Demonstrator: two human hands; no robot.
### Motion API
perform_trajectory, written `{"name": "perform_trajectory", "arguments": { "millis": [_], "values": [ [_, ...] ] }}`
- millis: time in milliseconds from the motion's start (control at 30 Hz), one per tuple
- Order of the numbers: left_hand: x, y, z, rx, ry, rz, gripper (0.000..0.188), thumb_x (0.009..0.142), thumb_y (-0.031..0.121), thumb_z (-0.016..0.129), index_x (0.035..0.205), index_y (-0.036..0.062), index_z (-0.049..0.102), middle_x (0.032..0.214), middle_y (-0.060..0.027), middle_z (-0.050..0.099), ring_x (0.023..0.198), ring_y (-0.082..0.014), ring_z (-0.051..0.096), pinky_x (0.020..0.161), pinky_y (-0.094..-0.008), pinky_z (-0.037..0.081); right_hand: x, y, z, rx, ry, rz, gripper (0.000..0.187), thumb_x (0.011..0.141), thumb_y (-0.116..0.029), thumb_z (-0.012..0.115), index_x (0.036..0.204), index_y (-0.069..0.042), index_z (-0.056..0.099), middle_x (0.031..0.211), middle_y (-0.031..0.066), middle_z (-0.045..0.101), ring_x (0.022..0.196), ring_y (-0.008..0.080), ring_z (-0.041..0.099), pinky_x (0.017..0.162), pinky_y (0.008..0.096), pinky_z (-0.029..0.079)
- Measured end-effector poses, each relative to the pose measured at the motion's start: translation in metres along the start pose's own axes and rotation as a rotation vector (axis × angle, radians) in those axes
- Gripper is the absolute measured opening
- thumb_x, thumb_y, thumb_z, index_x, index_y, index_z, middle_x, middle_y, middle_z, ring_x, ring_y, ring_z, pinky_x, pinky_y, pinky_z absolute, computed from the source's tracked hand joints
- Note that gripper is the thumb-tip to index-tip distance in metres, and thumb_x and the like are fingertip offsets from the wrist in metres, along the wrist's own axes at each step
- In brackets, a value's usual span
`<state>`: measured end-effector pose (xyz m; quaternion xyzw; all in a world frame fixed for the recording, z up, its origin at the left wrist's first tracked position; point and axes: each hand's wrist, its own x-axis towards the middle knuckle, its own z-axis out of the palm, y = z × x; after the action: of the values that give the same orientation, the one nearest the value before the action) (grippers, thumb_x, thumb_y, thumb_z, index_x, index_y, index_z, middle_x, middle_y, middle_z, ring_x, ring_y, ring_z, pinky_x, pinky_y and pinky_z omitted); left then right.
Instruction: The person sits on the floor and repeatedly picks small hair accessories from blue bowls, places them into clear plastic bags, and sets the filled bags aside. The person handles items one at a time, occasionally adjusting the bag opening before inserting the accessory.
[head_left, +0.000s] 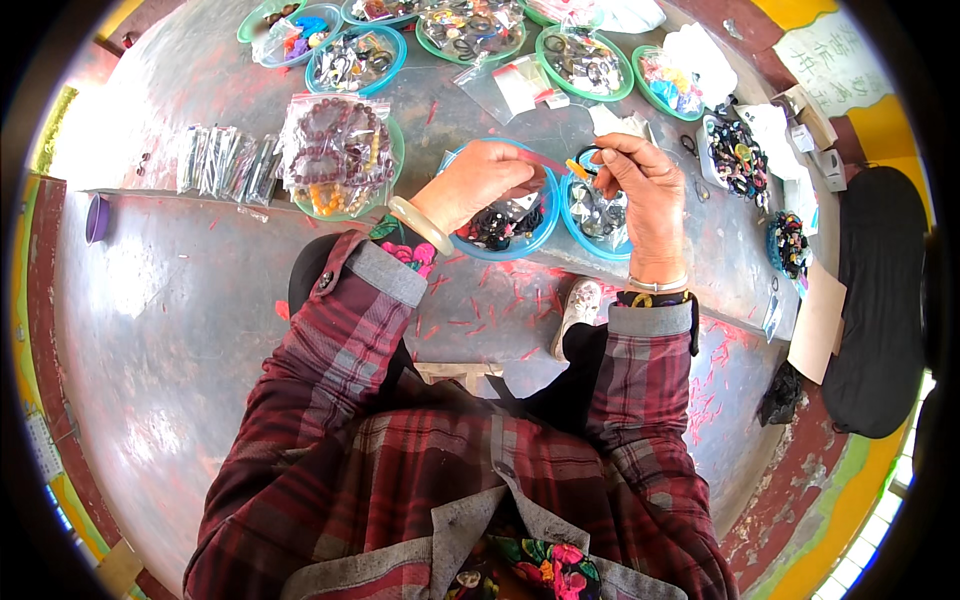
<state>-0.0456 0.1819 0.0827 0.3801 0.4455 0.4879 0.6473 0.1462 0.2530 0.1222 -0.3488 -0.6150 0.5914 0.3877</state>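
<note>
My left hand [490, 182] is closed in a pinch on a thin pinkish-red strip [541, 160] that reaches toward my right hand. My right hand [645, 185] pinches a black hair tie [588, 157] between thumb and fingers. A small orange-yellow piece [577, 170] hangs at the tie, close to the strip's end; whether the two touch I cannot tell. Under my left hand stands a blue basin [510, 254] of dark hair ties. Below the right hand, a second blue basin [602, 250] holds bagged dark ties.
Several green and blue basins of small accessories line the far side, among them a green one [630, 75]. Bagged bead strings [335, 150] and slim packets [228, 160] lie left. A white basket [735, 160] of hair ties sits right. Red scraps [480, 300] litter the floor.
</note>
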Motion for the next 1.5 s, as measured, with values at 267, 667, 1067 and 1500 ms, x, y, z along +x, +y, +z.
{"name": "perform_trajectory", "arguments": {
  "millis": [267,667,1067,1500],
  "values": [
    [0.007,-0.011,-0.006,0.415,0.035,0.12,0.024,0.087,0.014,0.053,0.102,-0.0033,0.061,0.093,-0.0052,0.063,0.083,-0.0081,0.058,0.075,-0.0234,0.047,0.004,0.012,0.01,-0.435,-0.174,-0.022,0.016,0.073,-0.011,0.07,0.085,-0.002,0.068,0.077,0.0041,0.057,0.07,0.0108,0.051,0.062,0.0253,0.04],
    [0.006,-0.007,0.0,0.388,0.173,0.116,0.016,0.077,0.005,0.052,0.089,-0.0021,0.061,0.082,-0.0043,0.062,0.073,-0.007,0.055,0.066,-0.0233,0.045,0.001,0.018,0.025,-0.284,-0.152,-0.072,0.005,0.072,-0.001,0.069,0.077,0.0,0.067,0.073,0.0012,0.056,0.066,0.008,0.05,0.055,0.0226,0.038],
    [0.007,-0.013,0.0,0.496,0.316,0.148,0.017,0.078,0.012,0.054,0.085,-0.0004,0.063,0.076,-0.0049,0.063,0.071,-0.0104,0.057,0.067,-0.0261,0.045,0.002,0.022,0.025,-0.454,-0.058,-0.107,0.007,0.074,-0.004,0.067,0.078,0.001,0.066,0.072,0.0044,0.056,0.063,0.0104,0.051,0.054,0.0247,0.039],
    [0.007,-0.016,-0.005,0.698,0.304,0.154,0.028,0.075,0.023,0.055,0.086,-0.001,0.066,0.07,-0.0114,0.063,0.066,-0.0187,0.06,0.063,-0.03,0.046,-0.004,-0.004,0.004,0.321,-0.141,0.069,0.016,0.083,-0.016,0.063,0.082,0.0,0.066,0.073,0.0021,0.062,0.062,0.0081,0.053,0.056,0.0208,0.04]
  ]
}}
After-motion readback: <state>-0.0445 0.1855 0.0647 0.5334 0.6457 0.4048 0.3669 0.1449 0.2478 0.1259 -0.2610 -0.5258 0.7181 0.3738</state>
